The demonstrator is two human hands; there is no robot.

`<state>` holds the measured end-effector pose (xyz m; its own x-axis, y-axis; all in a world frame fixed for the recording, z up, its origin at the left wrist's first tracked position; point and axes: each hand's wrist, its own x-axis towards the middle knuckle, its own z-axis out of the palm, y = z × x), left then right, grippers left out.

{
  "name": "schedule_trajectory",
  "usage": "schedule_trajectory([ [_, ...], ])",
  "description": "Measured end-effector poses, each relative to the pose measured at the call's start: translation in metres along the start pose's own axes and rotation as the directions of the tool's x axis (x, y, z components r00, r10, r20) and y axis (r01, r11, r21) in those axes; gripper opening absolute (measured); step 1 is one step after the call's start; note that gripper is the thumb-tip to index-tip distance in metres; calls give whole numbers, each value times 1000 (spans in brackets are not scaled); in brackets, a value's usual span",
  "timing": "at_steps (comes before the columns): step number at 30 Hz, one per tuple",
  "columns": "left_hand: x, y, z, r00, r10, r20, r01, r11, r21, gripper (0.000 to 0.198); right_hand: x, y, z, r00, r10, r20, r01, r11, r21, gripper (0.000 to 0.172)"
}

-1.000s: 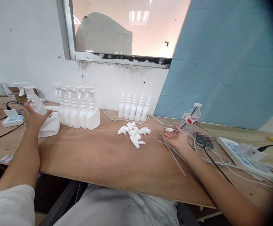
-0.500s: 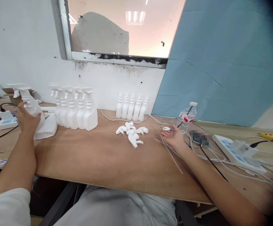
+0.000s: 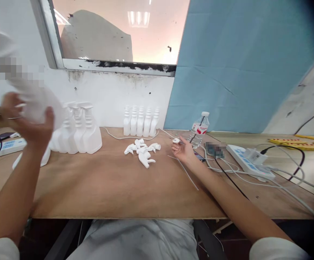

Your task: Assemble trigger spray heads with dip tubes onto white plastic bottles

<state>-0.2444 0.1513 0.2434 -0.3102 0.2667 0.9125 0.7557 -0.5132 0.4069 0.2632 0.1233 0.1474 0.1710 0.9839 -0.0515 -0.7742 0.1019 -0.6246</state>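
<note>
My left hand is raised at the left, wrapped around a white spray bottle that is tilted and smeared by motion. Its upper part is partly blurred out. Behind and below it stand several white spray bottles with trigger heads fitted, in a row. Another white bottle lies on the table under my left wrist. At the right, my right hand is palm up with fingers curled, a small round white piece at the fingertips. Loose white trigger sprayers lie in a pile left of it.
Several small white bottles without trigger heads stand by the wall. A labelled water bottle is behind my right hand. Thin white tubes lie on the wooden table. Power strips and cables take up both sides.
My left hand has lifted the spray bottle off the table, up and toward the camera. My right hand keeps the small white piece. The whole view has shifted slightly.
</note>
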Motion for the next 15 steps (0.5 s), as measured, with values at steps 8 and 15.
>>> schedule_trajectory([
  [8,-103,108,76,783,541,307,-402,816,-415,60,-2,0,6,999,1,51,2,998,-60,30],
  [15,-149,123,76,647,616,449,-291,745,-600,67,-4,2,7,991,24,130,-13,996,-89,25],
])
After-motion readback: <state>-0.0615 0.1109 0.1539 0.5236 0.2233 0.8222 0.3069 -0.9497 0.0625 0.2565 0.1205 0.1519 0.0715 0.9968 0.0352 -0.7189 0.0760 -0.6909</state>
